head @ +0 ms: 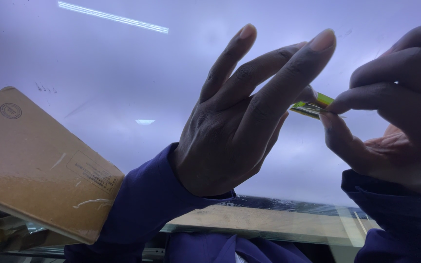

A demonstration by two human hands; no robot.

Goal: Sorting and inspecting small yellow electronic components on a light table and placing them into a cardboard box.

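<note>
At eight o'clock we see a tan cardboard box (35,160) on the glossy tabletop (123,78). Our left hand (239,126) (fingers spread) and right hand (395,122) each pinch one end of the small green-yellow strip (313,105) at two o'clock.

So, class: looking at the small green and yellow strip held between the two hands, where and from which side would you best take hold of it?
Probably at its bare middle, pinching the flat faces from above. The green and yellow strip is thin and lies nearly level, and its ends are already taken: the left hand covers one end, the right hand pinches the other between thumb and fingertip.
</note>
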